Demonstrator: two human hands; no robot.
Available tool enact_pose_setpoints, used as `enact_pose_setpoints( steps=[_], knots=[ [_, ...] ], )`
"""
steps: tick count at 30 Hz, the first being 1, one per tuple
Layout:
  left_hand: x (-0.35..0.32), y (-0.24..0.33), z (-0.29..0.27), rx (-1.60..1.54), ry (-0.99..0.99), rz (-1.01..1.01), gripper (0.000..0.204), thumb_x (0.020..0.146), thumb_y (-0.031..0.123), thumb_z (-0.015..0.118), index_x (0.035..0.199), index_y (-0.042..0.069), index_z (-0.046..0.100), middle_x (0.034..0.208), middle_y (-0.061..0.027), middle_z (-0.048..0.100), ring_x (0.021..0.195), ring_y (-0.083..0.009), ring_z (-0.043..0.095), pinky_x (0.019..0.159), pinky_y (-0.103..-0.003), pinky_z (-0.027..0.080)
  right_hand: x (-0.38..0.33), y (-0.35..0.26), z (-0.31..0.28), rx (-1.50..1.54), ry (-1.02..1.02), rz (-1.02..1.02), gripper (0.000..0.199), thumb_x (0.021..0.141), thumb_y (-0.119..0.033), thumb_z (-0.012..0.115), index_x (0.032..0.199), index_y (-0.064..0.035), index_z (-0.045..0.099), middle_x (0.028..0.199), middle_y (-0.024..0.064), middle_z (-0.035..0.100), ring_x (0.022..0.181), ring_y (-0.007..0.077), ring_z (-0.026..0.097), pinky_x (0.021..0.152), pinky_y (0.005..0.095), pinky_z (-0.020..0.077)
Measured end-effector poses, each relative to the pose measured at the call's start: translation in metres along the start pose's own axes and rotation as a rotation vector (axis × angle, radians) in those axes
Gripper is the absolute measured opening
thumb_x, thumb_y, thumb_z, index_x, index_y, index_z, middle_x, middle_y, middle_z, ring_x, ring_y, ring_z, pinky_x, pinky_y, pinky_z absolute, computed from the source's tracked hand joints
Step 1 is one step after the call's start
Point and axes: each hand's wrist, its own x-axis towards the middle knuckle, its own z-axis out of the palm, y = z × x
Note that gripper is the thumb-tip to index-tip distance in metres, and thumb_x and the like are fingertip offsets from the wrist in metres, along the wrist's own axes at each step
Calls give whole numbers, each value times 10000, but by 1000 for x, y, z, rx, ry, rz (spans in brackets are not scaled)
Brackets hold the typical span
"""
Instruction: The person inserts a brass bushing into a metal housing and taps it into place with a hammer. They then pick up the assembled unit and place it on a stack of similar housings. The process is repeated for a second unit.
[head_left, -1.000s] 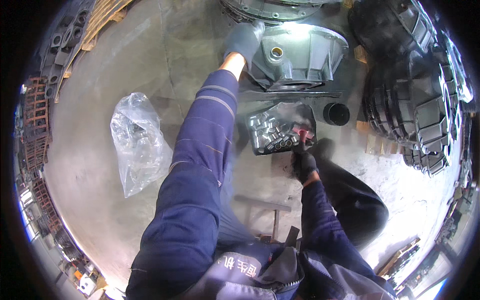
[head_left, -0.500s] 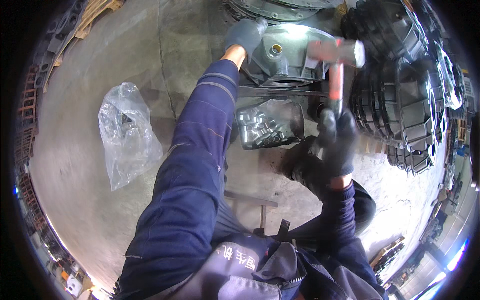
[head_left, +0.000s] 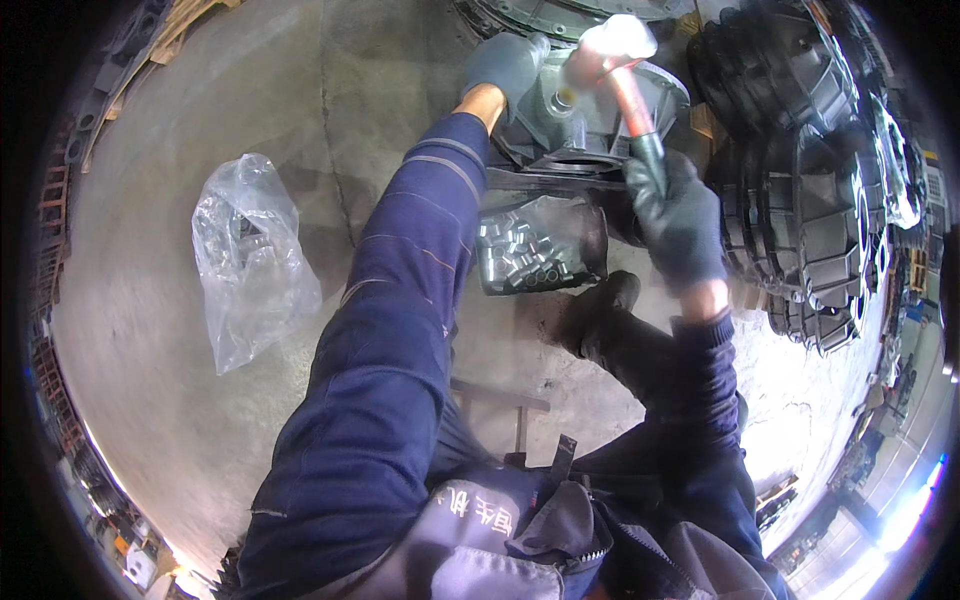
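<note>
My right hand (head_left: 682, 218), in a dark glove, is wrapped round the handle of a hammer (head_left: 632, 108) with a red and dark shaft. Its head is smeared by motion and hangs over a grey cast metal housing (head_left: 635, 125). A brass-coloured bushing (head_left: 563, 98) stands in a round boss of that housing, close to the hammer head. At the housing's left edge my gloved left hand (head_left: 505, 68) grips the casting; its fingertips are partly hidden. Nearer to me, a bag of short metal sleeves (head_left: 525, 250) lies open on the floor.
A clear plastic bag (head_left: 255, 265) with some metal parts lies on the floor at left. Stacked dark castings (head_left: 800, 200) rise close beside my right hand. Another large round casting (head_left: 560, 15) lies beyond the housing. My shoe (head_left: 605, 305) is near the sleeves.
My right hand has moved up and away from me, carrying the hammer head left over the housing near the bushing. My left hand stays at the housing's edge.
</note>
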Motion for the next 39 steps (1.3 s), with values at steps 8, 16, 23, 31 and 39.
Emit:
enact_pose_setpoints(
  steps=[8, 16, 23, 31, 39],
  knots=[
    [-3, 3, -4, -5, -21, -43, 582, 998, 516, 483, 1127, 9, 736, 1187, -287, 676, 1156, -458, 641, 983, -515, 490, -4, 7, 22, -260, -150, 176, 318, 974, -294, 683, 1075, 5, 650, 839, 285, 680, 856, 491, 690, 700, 484, 538],
    [-4, 9, -5, 29, -21, -62, 592, 989, 525, 491, 1157, 14, 739, 1238, -267, 679, 1198, -443, 635, 1022, -505, 488, -10, 9, -9, 104, 189, -20, 349, 965, -365, 689, 1041, -25, 667, 791, 260, 693, 787, 463, 703, 643, 468, 547],
    [12, -12, 11, 1, 126, 195, 594, 1016, 522, 483, 1100, -14, 724, 1157, -308, 680, 1122, -464, 651, 917, -536, 512, -9, 16, 26, -68, -61, 75, 443, 970, -420, 647, 1157, -20, 675, 888, 296, 704, 875, 488, 698, 744, 510, 554],
    [33, -25, 26, 109, 164, 111, 608, 1027, 533, 485, 1053, -21, 734, 1075, -318, 688, 1046, -439, 692, 814, -545, 503, -169, 68, 143, 1097, -281, 907, 200, 980, -181, 666, 1136, -58, 694, 707, -42, 568, 527, 58, 482, 449, 251, 394],
    [37, -39, 28, 68, 164, 116, 616, 1030, 532, 483, 1040, -35, 725, 1045, -320, 691, 1018, -440, 697, 798, -544, 500, -200, 98, 263, 966, -411, 1248, 292, 941, -239, 693, 1139, -26, 683, 819, 124, 709, 644, 227, 680, 579, 372, 534]
  ],
)
